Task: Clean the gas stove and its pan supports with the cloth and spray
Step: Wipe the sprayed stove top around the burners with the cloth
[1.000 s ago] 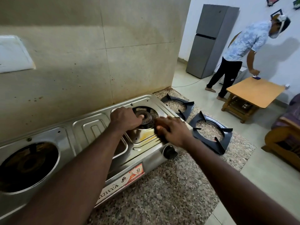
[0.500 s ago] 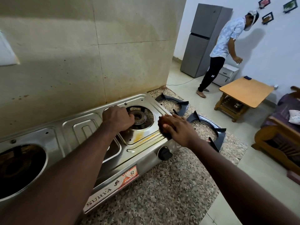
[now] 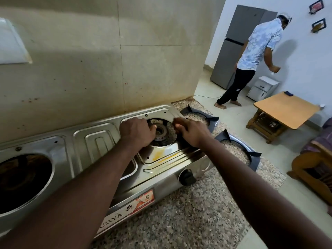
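Gas stove [image 3: 97, 141] sits on the granite counter [image 3: 179, 212], its back edge close along the tiled wall [image 3: 89, 69]. Right burner well holds the burner head [image 3: 161, 132], with speckle showing around it; left well [image 3: 23, 180] is dark and stained, contents unclear. Left hand [image 3: 137, 131] is at the burner's left side with fingers [image 3: 151, 131] curled down beside the head; can't tell whether they grip it. Right hand [image 3: 193, 132] is at the well's right rim, fingers [image 3: 177, 125] curled tight, and anything held is hidden. Both pan supports are off the stove and flat on the counter to its right: far support [image 3: 213, 121] just beside the stove's end, near support [image 3: 254, 159] close to the counter's right edge (granite shows through both rings). Yellow stain below the right well. Knob [image 3: 186, 177] is on the front face, with bare granite in front of it.
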